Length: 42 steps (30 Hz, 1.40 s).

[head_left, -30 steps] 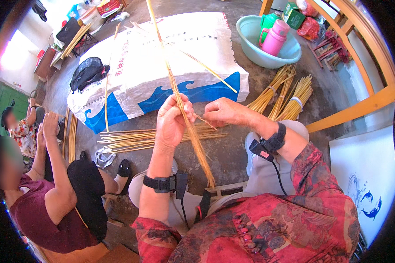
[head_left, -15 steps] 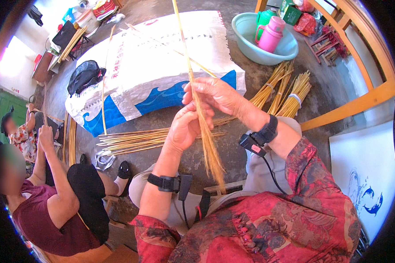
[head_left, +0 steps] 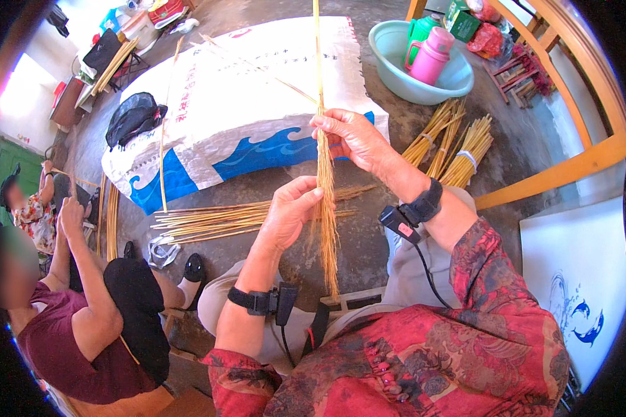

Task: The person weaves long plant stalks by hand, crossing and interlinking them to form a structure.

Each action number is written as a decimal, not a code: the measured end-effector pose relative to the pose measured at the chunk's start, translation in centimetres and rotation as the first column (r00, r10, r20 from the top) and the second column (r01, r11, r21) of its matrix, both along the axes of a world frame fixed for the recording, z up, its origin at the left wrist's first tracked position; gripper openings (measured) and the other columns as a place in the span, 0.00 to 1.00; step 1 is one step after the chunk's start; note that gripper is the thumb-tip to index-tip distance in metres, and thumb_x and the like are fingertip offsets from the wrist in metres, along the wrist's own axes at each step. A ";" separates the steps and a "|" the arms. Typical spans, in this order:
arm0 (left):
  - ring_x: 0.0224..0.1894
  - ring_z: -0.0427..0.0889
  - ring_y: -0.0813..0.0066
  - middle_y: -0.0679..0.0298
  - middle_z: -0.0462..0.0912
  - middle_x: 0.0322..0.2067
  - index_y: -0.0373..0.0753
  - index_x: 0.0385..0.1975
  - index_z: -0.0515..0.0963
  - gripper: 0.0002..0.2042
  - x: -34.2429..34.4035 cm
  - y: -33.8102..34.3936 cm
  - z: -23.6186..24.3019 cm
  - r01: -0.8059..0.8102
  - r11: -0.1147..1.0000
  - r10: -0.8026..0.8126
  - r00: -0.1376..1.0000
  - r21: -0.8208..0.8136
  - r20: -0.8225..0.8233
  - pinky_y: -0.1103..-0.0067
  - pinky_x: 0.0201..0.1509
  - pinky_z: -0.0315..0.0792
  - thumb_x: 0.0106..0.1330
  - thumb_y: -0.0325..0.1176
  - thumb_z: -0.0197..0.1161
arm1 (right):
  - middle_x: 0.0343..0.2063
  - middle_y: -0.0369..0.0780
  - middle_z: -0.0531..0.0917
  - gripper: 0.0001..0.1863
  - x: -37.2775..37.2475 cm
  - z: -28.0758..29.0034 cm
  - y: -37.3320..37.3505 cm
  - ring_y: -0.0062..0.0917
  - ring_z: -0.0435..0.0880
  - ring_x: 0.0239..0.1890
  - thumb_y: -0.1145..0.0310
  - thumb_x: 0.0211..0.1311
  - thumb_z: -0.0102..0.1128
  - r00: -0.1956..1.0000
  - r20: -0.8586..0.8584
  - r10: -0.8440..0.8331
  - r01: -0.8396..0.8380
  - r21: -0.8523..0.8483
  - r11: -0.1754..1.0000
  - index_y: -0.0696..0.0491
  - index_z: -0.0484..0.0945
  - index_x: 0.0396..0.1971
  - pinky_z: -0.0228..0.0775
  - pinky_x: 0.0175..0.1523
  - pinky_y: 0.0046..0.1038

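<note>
A long straw stalk (head_left: 318, 83) with a bushy, fibrous lower end (head_left: 326, 243) hangs nearly upright in front of me. My right hand (head_left: 348, 135) grips it where the fibres begin to fan out. Lower down, my left hand (head_left: 293, 208) pinches the fibrous part with thumb and fingers. Behind my hands lies a white woven sack (head_left: 257, 76) with a blue wave band and some loose stalks across it. Long straw stalks (head_left: 202, 226) lie on the floor below the sack, partly hidden by my left hand and the held straw.
Two seated people (head_left: 83, 326) work at the left. Tied straw bundles (head_left: 469, 156) lie right of the sack, near a blue basin (head_left: 389, 69) holding pink and green flasks. A black bag (head_left: 132, 118) rests on the sack. A wooden frame (head_left: 556, 170) and white panel border the right side.
My right hand has shifted up onto the stalk. My left hand has moved down and right along it, and the straw has swung from tilted to nearly upright.
</note>
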<state>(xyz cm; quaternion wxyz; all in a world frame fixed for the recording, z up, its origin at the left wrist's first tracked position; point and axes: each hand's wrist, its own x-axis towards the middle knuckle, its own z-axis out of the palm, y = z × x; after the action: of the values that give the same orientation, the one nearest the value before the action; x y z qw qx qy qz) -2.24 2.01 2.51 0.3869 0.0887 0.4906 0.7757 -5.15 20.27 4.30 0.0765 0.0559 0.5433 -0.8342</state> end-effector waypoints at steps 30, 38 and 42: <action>0.30 0.75 0.81 0.67 0.76 0.29 0.37 0.31 0.70 0.05 -1.2 -0.4 0.2 -0.084 0.996 0.084 0.996 0.001 0.011 0.83 0.36 0.71 0.55 0.26 0.56 | 0.29 0.33 0.75 0.14 0.1 -0.6 -0.1 0.17 0.76 0.30 0.68 0.52 0.55 0.919 0.046 0.391 -0.391 -0.027 0.920 0.55 0.68 0.39 0.71 0.35 0.21; 0.27 0.74 0.83 0.68 0.75 0.26 0.37 0.29 0.71 0.03 -1.2 -0.3 0.2 -0.168 0.985 0.167 0.985 0.031 0.034 0.83 0.31 0.72 0.58 0.28 0.53 | 0.30 0.34 0.76 0.13 0.0 -0.5 0.3 0.16 0.76 0.30 0.71 0.52 0.53 0.926 0.041 0.376 -0.373 -0.067 0.926 0.54 0.69 0.39 0.71 0.35 0.20; 0.27 0.74 0.83 0.68 0.75 0.26 0.37 0.29 0.71 0.03 -1.3 -0.3 0.0 -0.149 0.988 0.148 0.989 0.036 0.014 0.83 0.31 0.72 0.57 0.27 0.54 | 0.31 0.35 0.76 0.13 0.0 -0.6 0.4 0.17 0.76 0.30 0.72 0.52 0.52 0.927 0.044 0.372 -0.369 -0.056 0.928 0.55 0.69 0.40 0.71 0.35 0.20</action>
<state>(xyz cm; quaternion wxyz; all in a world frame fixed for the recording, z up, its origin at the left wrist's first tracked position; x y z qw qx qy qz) -3.54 1.70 2.52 0.3293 0.0545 0.4793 0.8117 -5.13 20.66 3.68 0.2484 -0.0273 0.5222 -0.8154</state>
